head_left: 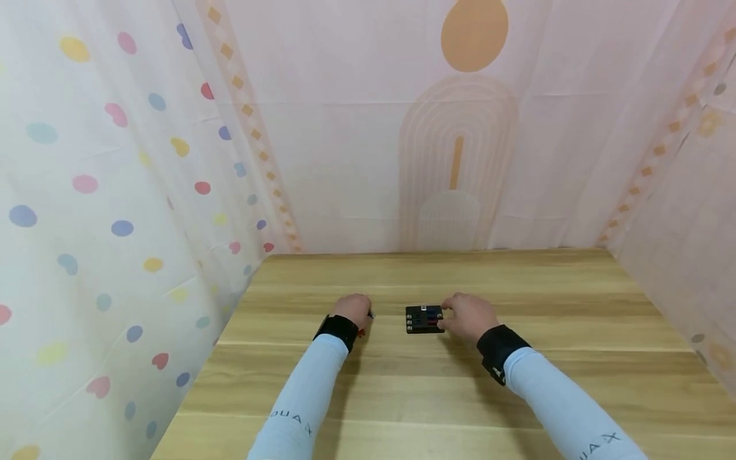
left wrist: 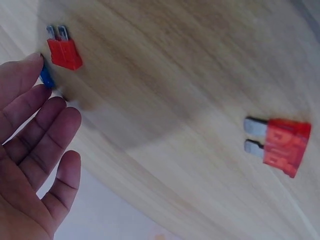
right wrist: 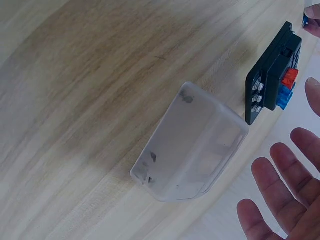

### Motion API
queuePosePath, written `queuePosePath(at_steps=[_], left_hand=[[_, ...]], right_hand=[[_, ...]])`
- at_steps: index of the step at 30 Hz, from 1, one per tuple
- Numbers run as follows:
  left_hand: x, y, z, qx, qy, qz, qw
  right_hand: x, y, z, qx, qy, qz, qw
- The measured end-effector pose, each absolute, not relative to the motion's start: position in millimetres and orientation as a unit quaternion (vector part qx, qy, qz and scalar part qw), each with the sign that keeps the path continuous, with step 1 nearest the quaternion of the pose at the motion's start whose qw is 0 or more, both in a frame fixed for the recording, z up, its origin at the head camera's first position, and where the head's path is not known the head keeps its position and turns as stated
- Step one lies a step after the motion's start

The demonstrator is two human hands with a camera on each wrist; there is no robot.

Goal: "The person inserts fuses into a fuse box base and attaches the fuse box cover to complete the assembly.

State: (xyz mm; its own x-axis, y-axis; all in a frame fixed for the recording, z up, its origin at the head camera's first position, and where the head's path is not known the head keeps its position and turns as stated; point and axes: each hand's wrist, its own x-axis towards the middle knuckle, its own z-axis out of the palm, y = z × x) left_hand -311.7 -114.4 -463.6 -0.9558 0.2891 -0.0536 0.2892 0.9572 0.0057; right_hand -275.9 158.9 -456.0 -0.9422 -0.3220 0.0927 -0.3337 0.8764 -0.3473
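Observation:
Between thumb and forefinger my left hand (head_left: 353, 309) pinches a blue blade fuse (left wrist: 46, 78), mostly covered by the fingertips. One red blade fuse (left wrist: 65, 53) lies on the wood right beside those fingertips, its two metal prongs showing. A second red blade fuse (left wrist: 286, 146) lies farther off in the left wrist view. At the right end of a black fuse box (head_left: 416, 328) is my right hand (head_left: 470, 316), fingers spread and relaxed, thumb and forefinger at its edge. The box carries a red fuse (right wrist: 290, 78) and a blue fuse (right wrist: 285, 97) beside metal screw terminals.
A clear plastic cover (right wrist: 192, 145) lies on the wooden table (head_left: 402, 396) close to the fuse box, seen in the right wrist view. Patterned curtains (head_left: 345, 160) hang behind the table and along its sides.

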Motion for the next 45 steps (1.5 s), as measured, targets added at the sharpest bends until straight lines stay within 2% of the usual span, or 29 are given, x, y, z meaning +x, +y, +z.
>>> queuePosePath(at_steps=[23, 36, 45], left_hand=[[-318.3, -110.0, -475.3, 0.195, 0.981, -0.007, 0.011], [-318.8, -110.6, -473.4, 0.146, 0.989, 0.017, 0.011], [-318.8, -108.3, -474.9, 0.174, 0.985, -0.005, 0.000]], right_hand=[[-277.1, 161.9, -457.0, 0.154, -0.972, 0.175, 0.007], [-278.1, 161.6, -456.5, 0.170, -0.970, 0.176, 0.014], [-277.9, 161.2, -457.7, 0.170, -0.969, 0.177, 0.015]])
